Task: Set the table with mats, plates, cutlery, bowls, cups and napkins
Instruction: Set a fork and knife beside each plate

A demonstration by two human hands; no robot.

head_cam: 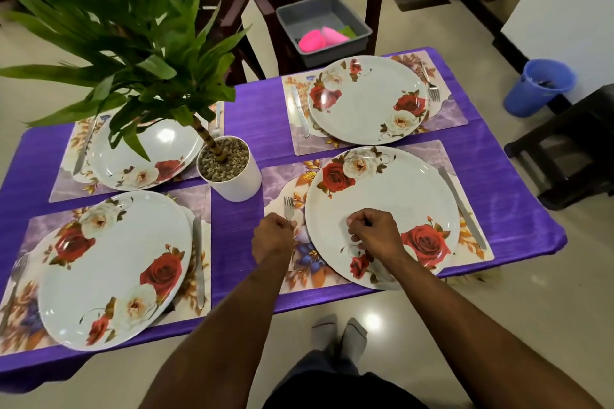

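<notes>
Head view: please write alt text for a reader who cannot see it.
Two bare hands work at the nearest setting: the left hand on a fork, the right hand closed over a floral plate. Four mats with plates and cutlery lie on a purple table around a potted plant.

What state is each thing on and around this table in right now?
Left hand: closed on near-right fork handle.
Right hand: curled over near-right plate, apparently holding nothing.
Four plates: empty, each on a mat.
Knives: lying flat beside plates.
Grey bin: on chair, holding pink items.
Potted plant: upright.
Blue bucket: standing on floor.
</notes>
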